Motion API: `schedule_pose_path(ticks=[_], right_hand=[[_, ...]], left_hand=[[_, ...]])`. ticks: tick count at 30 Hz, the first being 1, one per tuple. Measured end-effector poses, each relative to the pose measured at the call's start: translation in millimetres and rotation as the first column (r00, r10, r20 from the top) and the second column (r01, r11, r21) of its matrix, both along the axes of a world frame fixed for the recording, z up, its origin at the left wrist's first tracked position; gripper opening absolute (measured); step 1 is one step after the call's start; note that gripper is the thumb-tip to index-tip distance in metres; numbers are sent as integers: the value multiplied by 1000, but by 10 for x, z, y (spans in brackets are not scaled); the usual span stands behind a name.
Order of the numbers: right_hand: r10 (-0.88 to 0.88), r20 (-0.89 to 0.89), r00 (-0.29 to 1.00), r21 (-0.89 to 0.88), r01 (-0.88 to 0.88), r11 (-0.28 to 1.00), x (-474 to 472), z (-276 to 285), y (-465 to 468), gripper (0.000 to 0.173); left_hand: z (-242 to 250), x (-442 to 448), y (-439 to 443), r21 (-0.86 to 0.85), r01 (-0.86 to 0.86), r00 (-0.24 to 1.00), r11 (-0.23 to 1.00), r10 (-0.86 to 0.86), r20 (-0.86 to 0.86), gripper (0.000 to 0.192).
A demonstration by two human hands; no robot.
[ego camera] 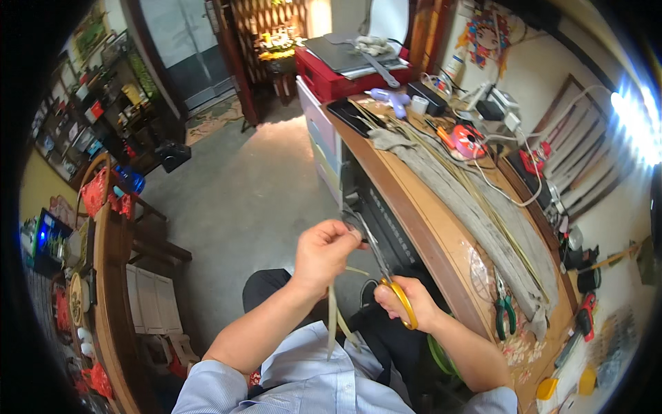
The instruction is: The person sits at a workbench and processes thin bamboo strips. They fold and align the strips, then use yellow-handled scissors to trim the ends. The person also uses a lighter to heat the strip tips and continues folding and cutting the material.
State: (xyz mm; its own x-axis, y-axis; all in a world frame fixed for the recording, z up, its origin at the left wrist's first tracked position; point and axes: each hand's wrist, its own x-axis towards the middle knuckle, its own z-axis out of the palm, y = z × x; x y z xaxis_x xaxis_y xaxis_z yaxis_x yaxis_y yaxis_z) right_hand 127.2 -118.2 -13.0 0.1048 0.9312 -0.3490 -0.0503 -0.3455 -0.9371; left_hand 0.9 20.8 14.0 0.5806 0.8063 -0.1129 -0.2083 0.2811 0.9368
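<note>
My left hand (326, 253) pinches pale green strips (332, 321), probably leaf or split bamboo, whose ends hang below it over my lap. A small dark piece shows by its fingertips, too unclear to name. My right hand (408, 302) grips scissors (402, 300) with gold-coloured handles. The scissors' metal blades point up and away, beside my left fingertips; whether they touch the dark piece I cannot tell. To the right, a wooden desk (419, 207) holds a long grey cloth (465, 222) with thin yellow-green strips (478, 202) lying along it.
Pliers with green handles (504, 310) lie near the desk's right end. Farther back are a lilac glue gun (390, 99), a pink spool (469, 141), a black phone (354, 116) and a red box (331, 72). A wooden bench (111, 290) stands left.
</note>
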Motion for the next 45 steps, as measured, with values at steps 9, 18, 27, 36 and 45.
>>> schedule_pose_path(ticks=[9,18,27,36,45], right_hand=[[11,89,996,-8,-10,1000,-9,-20,9,50],[15,130,991,-35,-11,999,11,-42,19,52],[11,135,991,-39,-5,999,-14,8,5,52],[21,133,991,-41,-16,999,12,-18,14,54],[-6,-46,999,-34,4,999,-22,-26,20,53]], left_hand=[[9,-28,6,-82,5,1000,997,-5,-6,9],[26,-13,22,-102,-14,1000,995,11,-29,7],[-52,-60,62,-51,46,998,998,-49,-42,9],[116,-73,82,-47,86,994,995,-88,-57,11],[27,-46,91,34,18,997,999,-15,-80,14]])
